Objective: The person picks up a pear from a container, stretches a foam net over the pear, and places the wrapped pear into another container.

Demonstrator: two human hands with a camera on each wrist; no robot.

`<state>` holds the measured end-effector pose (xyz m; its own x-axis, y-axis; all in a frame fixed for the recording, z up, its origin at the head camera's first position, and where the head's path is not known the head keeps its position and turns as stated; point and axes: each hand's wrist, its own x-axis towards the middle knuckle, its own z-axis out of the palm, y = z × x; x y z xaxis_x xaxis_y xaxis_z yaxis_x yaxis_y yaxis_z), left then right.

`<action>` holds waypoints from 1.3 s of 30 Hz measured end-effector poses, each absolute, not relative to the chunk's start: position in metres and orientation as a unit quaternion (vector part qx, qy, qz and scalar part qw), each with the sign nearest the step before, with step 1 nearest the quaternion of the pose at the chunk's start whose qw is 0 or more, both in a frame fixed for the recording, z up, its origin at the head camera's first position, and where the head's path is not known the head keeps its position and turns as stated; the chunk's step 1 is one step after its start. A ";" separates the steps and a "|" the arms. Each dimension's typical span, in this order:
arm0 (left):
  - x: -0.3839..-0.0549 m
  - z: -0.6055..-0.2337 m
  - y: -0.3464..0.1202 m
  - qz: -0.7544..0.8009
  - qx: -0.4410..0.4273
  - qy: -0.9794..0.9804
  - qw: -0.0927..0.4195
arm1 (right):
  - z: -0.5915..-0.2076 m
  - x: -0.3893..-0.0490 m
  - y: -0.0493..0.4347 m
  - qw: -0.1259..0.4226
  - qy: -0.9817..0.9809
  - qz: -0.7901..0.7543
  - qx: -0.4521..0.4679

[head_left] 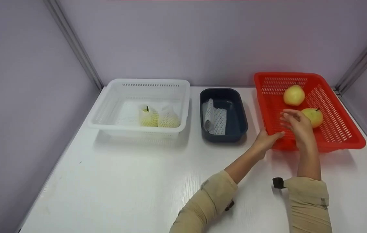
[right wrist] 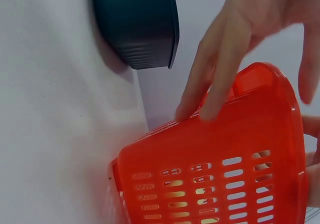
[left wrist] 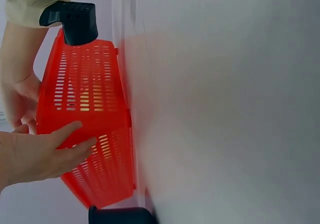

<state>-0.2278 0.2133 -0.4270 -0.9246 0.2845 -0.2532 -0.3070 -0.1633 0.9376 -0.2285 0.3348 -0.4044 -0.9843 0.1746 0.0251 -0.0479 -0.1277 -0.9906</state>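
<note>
My left hand is at the near left corner of the red basket. Its fingers lie straight along the outer wall in the left wrist view, and its thumb reaches over the rim. Above the basket's near side hovers my right hand, fingers loosely bent around nothing. Just beyond it a bare yellow-green pear lies in the basket, partly covered by that hand. Another bare pear sits farther back. Slots in the basket wall show yellow fruit behind them in the right wrist view.
Left of the red basket stands a dark blue bin with white foam net sleeves inside. Farther left, a white basket holds two net-wrapped pears. Pale partition walls enclose the white table.
</note>
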 end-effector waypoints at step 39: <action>-0.228 -0.432 0.225 0.772 -0.059 0.611 0.165 | -0.361 -0.266 0.400 0.041 -0.906 0.407 -0.107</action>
